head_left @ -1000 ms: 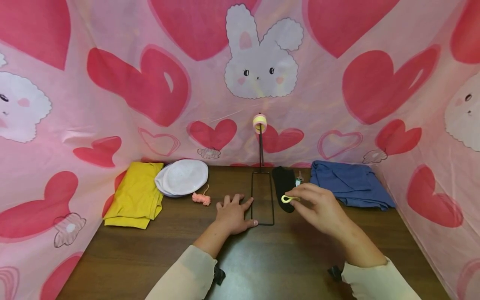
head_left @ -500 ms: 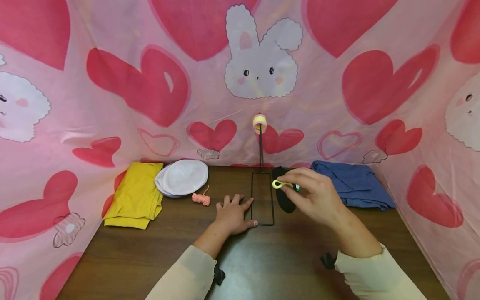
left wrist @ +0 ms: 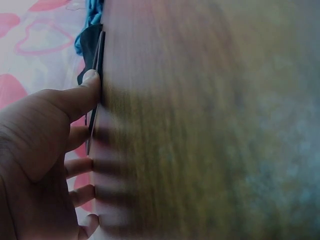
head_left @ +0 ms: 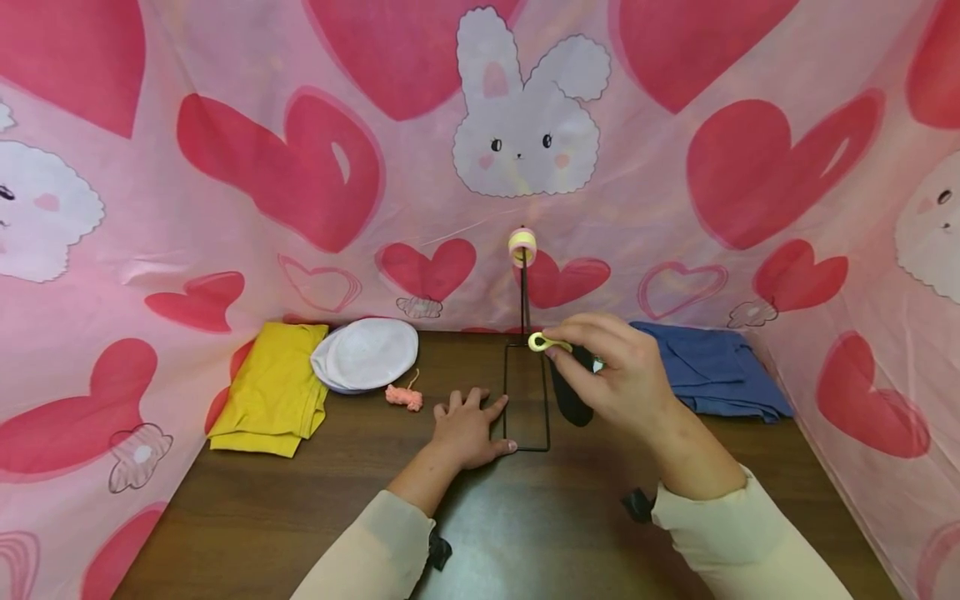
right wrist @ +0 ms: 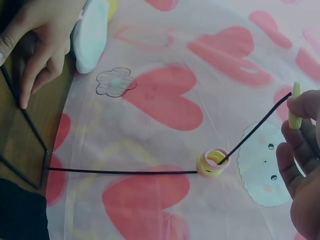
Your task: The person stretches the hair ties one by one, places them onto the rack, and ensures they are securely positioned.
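My right hand pinches a small pale-yellow hair tie between thumb and fingertips, raised above the table. In the right wrist view that hair tie appears edge-on beside the tip of a black wire stand; I cannot tell if they touch. Several pink and yellow bands hang at the bend of the stand's arm. Fingers spread, my left hand rests on the table, its thumb and index finger against the left side of the rectangular wire base.
Behind my right hand lies a black sock, with a partly hidden key item. A folded blue cloth sits at right. Yellow cloth, a white round cap-like item and a coral yarn bundle lie left. Patterned pink fabric surrounds the table.
My right hand has moved left and away from me with the hair tie, from over the sock to near the stand's base in the head view. The left hand has stayed put.
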`<state>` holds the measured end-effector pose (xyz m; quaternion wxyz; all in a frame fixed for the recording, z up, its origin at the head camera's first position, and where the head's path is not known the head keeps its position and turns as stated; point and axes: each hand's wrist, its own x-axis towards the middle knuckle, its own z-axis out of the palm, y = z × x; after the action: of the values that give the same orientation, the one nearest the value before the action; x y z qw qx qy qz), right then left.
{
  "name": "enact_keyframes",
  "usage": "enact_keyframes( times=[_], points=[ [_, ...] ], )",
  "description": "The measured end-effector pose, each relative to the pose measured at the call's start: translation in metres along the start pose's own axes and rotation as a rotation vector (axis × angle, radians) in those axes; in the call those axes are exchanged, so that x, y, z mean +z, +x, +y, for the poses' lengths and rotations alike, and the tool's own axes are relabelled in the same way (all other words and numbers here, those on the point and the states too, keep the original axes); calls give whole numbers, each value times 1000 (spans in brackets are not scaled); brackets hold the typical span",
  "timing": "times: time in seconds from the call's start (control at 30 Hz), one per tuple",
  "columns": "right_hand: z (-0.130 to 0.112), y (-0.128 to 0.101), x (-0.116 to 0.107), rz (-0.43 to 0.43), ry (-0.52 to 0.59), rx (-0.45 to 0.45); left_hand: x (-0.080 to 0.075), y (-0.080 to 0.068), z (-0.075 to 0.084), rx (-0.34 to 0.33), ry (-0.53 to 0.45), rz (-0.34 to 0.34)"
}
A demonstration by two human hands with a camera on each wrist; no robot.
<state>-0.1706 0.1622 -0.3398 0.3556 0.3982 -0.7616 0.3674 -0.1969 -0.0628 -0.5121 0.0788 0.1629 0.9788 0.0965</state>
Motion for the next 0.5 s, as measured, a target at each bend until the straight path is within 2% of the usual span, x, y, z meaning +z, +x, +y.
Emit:
enact_keyframes(
  times=[0.5],
  points=[
    [7,8,9,15,-33,17,1,1,-1,-8,1,-10]
  ],
)
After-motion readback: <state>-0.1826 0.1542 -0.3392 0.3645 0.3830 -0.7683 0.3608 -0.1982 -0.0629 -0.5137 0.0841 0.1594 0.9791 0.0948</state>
